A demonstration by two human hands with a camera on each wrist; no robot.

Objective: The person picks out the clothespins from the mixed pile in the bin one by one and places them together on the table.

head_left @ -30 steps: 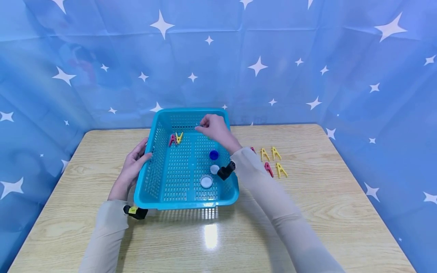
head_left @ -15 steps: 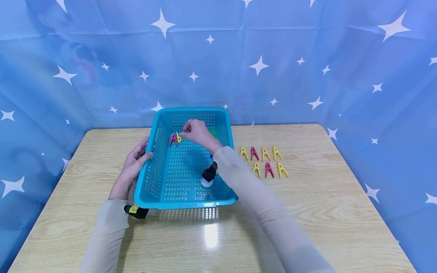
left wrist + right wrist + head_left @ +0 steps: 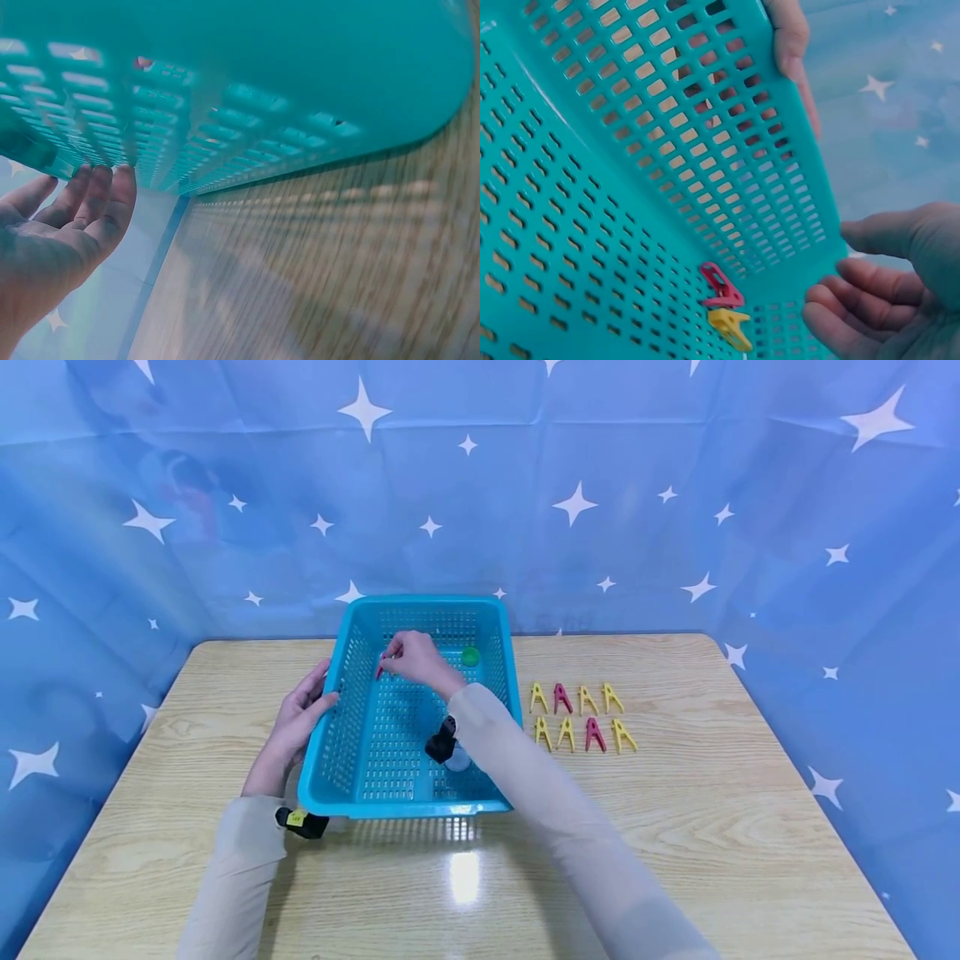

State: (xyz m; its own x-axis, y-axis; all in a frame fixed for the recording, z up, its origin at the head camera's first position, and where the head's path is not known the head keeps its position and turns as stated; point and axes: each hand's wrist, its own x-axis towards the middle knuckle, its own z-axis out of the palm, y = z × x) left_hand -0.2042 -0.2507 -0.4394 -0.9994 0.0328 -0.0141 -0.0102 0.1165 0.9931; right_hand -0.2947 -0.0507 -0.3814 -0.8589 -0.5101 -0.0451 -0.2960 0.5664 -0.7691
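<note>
My left hand (image 3: 298,718) grips the left wall of a blue plastic basket (image 3: 322,777), thumb over the rim and fingers against the outside. Inside the basket, my right hand (image 3: 417,658) is over the far left corner, fingers loosely bent. In the right wrist view a gap shows between its thumb and fingers, with nothing held. Below it, a red clothespin (image 3: 721,285) and a yellow clothespin (image 3: 730,328) lie side by side on the basket floor. In the head view the hand mostly hides them.
A green cap (image 3: 470,657) lies at the basket's far right, and a white cap (image 3: 458,760) is partly covered by the wrist camera (image 3: 441,741). Right of the basket, several yellow clothespins (image 3: 566,734) and two red ones lie in two rows on the wooden table (image 3: 712,793).
My right hand has moved left and lower, from the basket's far right to above the two clothespins. The green cap and the clothespins on the table are uncovered. My left hand stays put.
</note>
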